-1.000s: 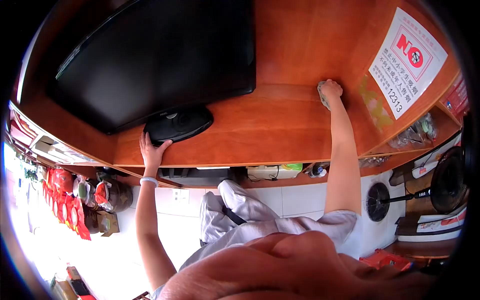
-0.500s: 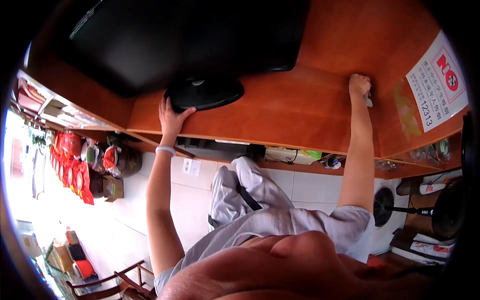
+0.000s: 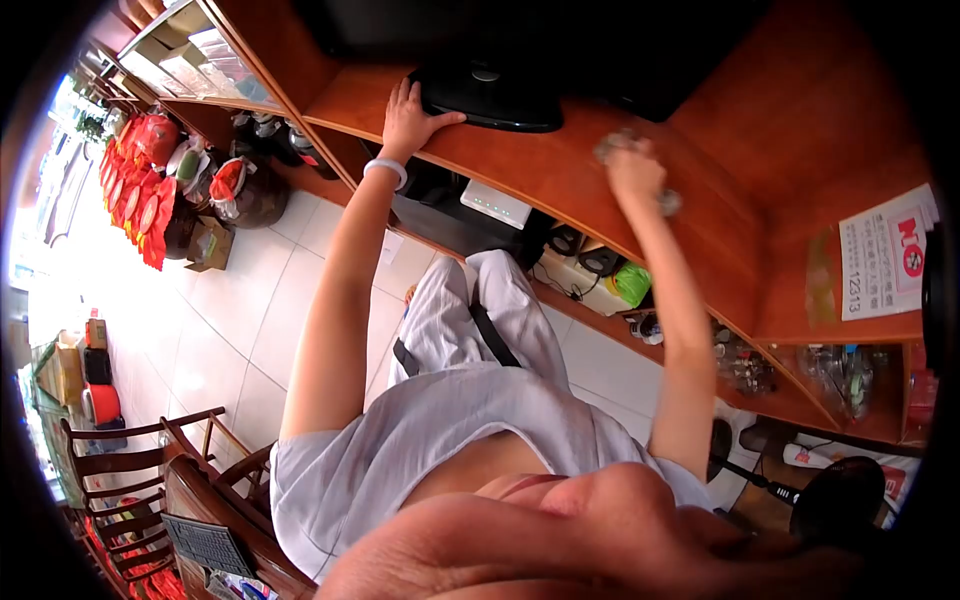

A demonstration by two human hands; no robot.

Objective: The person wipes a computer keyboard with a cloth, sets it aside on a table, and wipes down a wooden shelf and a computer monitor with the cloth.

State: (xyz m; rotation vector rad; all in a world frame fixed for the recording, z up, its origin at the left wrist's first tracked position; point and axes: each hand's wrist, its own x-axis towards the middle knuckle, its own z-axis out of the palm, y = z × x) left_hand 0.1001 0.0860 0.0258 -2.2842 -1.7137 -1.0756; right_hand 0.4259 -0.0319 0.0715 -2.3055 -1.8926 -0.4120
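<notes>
My left hand point(image 3: 410, 122) rests at the left end of the black monitor stand point(image 3: 490, 100), fingers and thumb spread. Above that base rises the dark screen point(image 3: 530, 40), cut off by the top of the view. My right hand point(image 3: 636, 172) is closed around a crumpled greyish cloth point(image 3: 669, 203), which shows on both sides of the fist. It presses on the reddish-brown wooden shelf point(image 3: 580, 185), to the right of the stand. The fingertips of that hand are blurred.
A printed sign point(image 3: 885, 255) is stuck to the right side panel. Under the shelf are a white box point(image 3: 496, 204), a green bag point(image 3: 630, 285) and cables. A wooden chair point(image 3: 120, 480) stands at lower left, a black fan point(image 3: 838, 500) at lower right.
My right hand has moved left with the cloth, from the right corner of the shelf towards the monitor stand. My left hand stays by the base. The view has tilted and shifted.
</notes>
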